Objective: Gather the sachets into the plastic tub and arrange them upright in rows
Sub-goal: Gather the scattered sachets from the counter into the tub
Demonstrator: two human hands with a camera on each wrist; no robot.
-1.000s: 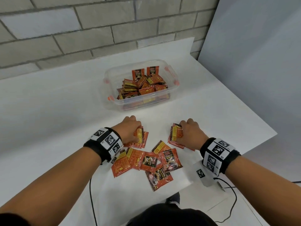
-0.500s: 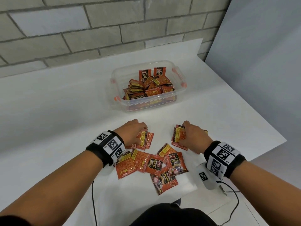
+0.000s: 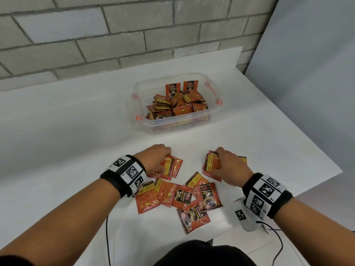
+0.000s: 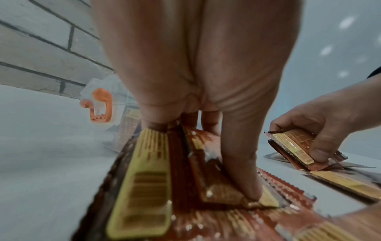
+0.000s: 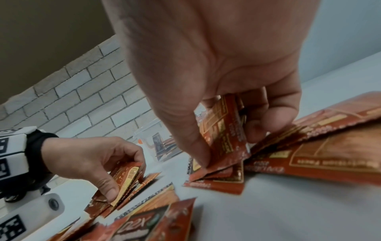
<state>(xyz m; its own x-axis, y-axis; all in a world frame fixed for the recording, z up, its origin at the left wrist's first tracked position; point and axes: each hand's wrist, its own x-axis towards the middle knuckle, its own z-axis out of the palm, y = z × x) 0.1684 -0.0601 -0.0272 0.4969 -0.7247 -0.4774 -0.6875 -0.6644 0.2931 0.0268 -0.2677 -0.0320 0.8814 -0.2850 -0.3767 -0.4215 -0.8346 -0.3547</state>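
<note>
The left hand (image 3: 153,158) grasps a small stack of sachets (image 3: 170,167) between thumb and fingers, its lower edges on the table (image 3: 67,131). The right hand (image 3: 231,166) grasps a second stack (image 3: 212,164) likewise. Loose sachets (image 3: 184,196) lie flat between the wrists. The plastic tub (image 3: 192,124), part-filled, stands beyond both hands, bare table between. The table's right edge runs near the right wrist.

Bare test room: brick wall (image 3: 115,35), white table (image 3: 57,131).

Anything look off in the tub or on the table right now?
Yes: most sachets in the plastic tub lie tumbled flat, only two sachets upright at its far wall. Nothing looks torn or spilled.
</note>
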